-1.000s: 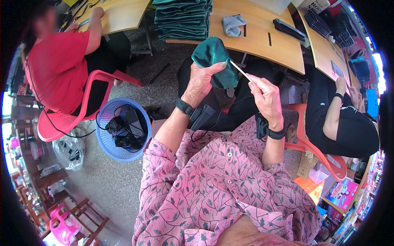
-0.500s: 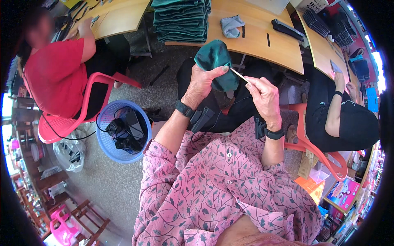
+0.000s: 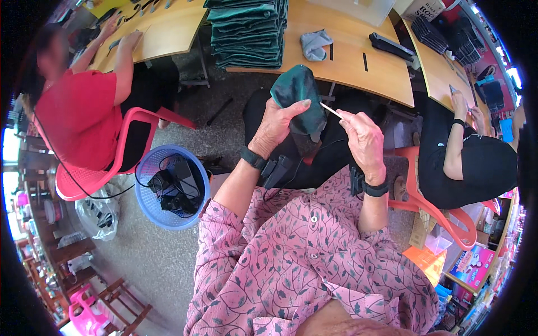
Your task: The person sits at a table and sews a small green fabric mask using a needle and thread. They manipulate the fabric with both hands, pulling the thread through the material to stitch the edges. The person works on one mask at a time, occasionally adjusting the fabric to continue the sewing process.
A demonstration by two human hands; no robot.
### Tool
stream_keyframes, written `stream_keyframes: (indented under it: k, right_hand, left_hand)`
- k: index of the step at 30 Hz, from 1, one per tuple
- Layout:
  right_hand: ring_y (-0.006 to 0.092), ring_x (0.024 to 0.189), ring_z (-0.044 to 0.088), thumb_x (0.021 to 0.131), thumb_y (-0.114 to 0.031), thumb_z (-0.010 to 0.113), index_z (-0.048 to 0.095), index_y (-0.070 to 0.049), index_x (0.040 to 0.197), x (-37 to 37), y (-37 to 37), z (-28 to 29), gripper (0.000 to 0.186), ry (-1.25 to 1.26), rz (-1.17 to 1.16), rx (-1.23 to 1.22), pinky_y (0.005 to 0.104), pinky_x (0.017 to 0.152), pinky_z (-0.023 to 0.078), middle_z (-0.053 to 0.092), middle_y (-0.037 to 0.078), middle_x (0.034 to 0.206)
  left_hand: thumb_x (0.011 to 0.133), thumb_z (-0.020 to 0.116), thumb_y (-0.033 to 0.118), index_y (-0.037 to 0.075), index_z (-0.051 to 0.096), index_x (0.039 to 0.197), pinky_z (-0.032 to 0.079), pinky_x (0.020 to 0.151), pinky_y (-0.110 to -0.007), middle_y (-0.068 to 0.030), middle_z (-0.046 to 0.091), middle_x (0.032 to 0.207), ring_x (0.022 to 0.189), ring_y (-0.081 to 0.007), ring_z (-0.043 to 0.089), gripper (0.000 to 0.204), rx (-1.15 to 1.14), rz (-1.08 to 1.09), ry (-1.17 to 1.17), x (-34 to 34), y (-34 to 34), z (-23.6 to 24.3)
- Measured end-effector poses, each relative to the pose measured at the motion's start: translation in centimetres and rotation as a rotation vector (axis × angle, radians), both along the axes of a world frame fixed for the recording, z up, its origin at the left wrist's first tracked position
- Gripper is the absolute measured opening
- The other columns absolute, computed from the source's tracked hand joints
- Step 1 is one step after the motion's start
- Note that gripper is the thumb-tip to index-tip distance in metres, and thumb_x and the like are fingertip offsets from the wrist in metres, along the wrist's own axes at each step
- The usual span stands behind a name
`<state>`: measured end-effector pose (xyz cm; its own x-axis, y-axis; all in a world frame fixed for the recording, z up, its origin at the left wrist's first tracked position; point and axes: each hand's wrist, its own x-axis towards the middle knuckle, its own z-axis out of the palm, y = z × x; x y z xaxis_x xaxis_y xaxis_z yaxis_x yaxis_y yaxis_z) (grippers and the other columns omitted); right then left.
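A dark green, shiny velvet-like cloth piece (image 3: 306,101) is bunched in my left hand (image 3: 274,126), its thumb pressed on the near side and the other fingers hidden behind the fabric. My right hand (image 3: 363,140) pinches a thin pale stick (image 3: 329,110). The stick's tip points at the cloth's right edge; whether it touches cannot be told. Beyond my hands, a tall stack of folded green cloth pieces (image 3: 246,36) stands at the edge of the wooden table (image 3: 358,78).
A crumpled grey cloth (image 3: 315,45) and a black case-like object (image 3: 391,46) lie on the table. At my left stands a blue basket (image 3: 143,210) holding black devices and cables. People sit working on both sides, one on a red chair (image 3: 84,179), another on an orange chair (image 3: 412,185).
The stick's tip has drawn back slightly to the right from the cloth beside my left thumb. Both hands and the cloth sit a little lower in view.
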<state>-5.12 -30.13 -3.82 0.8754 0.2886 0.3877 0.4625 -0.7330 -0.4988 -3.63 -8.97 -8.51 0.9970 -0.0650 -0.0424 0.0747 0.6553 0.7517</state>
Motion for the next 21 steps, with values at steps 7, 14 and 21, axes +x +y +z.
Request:
stream_keyframes:
  k: [7,14,21]
  right_hand:
    - [0.0237,0.071,0.059,0.08,-0.008,0.072,0.074,-0.013,0.1,-0.2,0.0,0.3,0.02,0.07,0.016,0.035,0.0344,0.063,0.047,0.056,0.007,0.075]
    - [0.0236,0.072,0.06,0.078,-0.007,0.074,0.074,-0.011,0.098,-0.1,0.3,0.1,0.02,0.059,0.033,0.079,0.0338,0.064,0.048,0.057,0.008,0.076]
    - [0.0282,0.071,0.063,0.082,-0.007,0.071,0.073,-0.01,0.102,0.0,0.5,-0.3,0.021,0.107,0.069,0.102,0.0352,0.064,0.048,0.063,0.011,0.079]
  left_hand:
    - [0.082,0.072,-0.003,0.004,0.061,0.122,0.053,0.083,-0.029,-0.0023,0.068,0.106,0.092,-0.0103,0.064,0.042,0.01,0.027,-0.012,0.3,0.0,-0.6]
    - [0.082,0.073,-0.001,0.005,0.061,0.123,0.051,0.087,-0.028,-0.0012,0.067,0.109,0.095,-0.0102,0.062,0.043,0.127,0.004,-0.078,0.0,-0.5,-0.4]
    - [0.083,0.073,0.002,0.004,0.06,0.124,0.049,0.089,-0.028,-0.0012,0.067,0.11,0.097,-0.0095,0.061,0.043,0.193,-0.026,-0.08,-0.3,-0.4,0.2]
